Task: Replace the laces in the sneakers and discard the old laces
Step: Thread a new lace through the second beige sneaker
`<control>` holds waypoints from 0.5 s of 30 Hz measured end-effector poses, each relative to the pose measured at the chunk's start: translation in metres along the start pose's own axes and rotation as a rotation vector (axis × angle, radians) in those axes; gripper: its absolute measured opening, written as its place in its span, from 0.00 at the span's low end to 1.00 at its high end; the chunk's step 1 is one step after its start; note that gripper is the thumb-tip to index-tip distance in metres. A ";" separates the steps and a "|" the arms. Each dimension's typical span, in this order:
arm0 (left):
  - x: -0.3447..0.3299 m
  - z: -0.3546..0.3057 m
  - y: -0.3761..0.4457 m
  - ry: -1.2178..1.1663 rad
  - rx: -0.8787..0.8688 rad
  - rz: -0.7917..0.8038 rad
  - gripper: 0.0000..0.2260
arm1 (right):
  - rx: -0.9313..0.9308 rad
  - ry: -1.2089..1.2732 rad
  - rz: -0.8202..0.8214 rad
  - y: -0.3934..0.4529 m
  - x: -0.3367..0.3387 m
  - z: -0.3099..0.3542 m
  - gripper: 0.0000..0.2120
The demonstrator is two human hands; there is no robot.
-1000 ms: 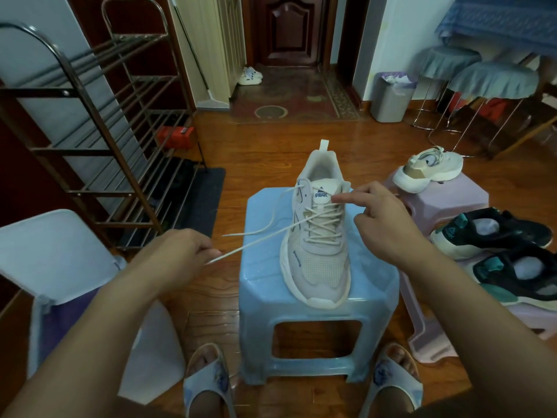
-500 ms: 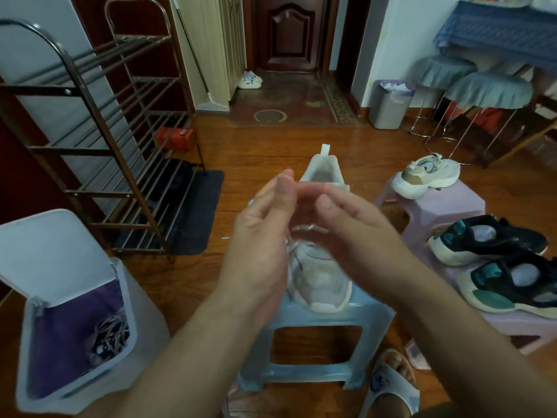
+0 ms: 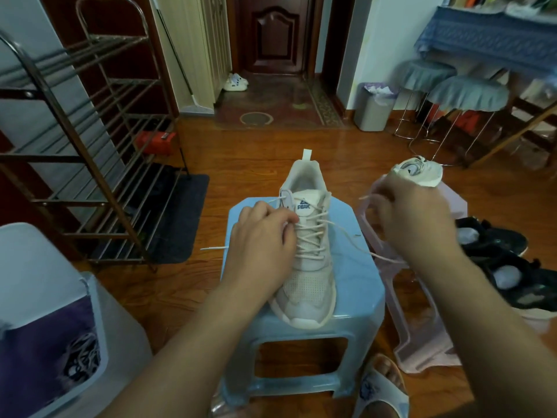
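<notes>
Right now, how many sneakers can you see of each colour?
Pale pink sneaker on the blue stool: 1
Cream sneaker on the pink stool: 1
Black sneakers, at the right: 2, one and one nearer
Total: 4

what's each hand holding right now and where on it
The right hand pinches the lace near its free right-side end, pulled out to the side. The left hand grips the lace's other side by the upper eyelets of the sneaker.
</notes>
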State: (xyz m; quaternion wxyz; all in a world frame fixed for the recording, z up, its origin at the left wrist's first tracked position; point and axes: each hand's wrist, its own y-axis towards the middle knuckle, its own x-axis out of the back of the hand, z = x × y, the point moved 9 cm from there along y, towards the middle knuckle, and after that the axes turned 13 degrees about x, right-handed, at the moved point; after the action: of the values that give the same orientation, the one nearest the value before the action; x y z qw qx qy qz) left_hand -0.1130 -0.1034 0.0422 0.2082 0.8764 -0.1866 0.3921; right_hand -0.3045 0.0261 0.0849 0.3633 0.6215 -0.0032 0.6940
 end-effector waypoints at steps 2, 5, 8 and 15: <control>0.002 -0.005 -0.003 0.029 -0.045 -0.056 0.09 | 0.212 0.143 0.013 -0.004 -0.010 0.046 0.03; 0.003 -0.010 -0.005 0.117 -0.067 -0.124 0.08 | 0.388 0.141 -0.008 -0.009 -0.022 0.078 0.01; 0.003 -0.013 -0.005 0.183 -0.066 -0.156 0.09 | 0.417 0.078 -0.036 -0.007 -0.029 0.087 0.02; -0.004 -0.006 -0.004 -0.068 0.064 0.004 0.12 | 0.254 0.173 -0.108 -0.010 -0.040 0.081 0.03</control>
State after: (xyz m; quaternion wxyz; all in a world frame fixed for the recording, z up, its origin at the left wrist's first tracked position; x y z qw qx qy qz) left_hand -0.1168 -0.0960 0.0418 0.1730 0.8951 -0.1828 0.3680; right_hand -0.2312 -0.0234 0.0645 0.3173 0.5997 0.1494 0.7193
